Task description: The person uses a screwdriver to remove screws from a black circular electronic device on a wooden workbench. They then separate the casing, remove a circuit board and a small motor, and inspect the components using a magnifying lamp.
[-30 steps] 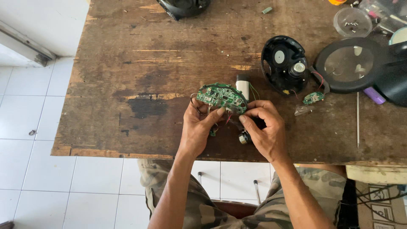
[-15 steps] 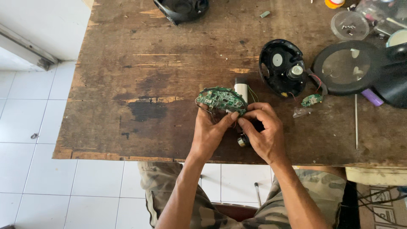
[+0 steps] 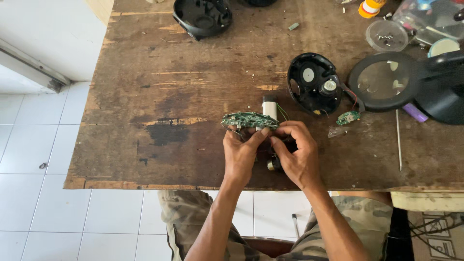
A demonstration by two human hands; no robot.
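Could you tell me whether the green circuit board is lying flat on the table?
No, both hands, left hand and right hand, hold the green circuit board up above the wooden table.

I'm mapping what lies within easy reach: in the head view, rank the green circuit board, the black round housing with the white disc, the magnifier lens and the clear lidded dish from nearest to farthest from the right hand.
From the right hand:
1. Green circuit board, touching its fingertips, just above.
2. Black round housing, up and slightly right.
3. Magnifier lens, farther right.
4. Clear dish, far upper right corner.
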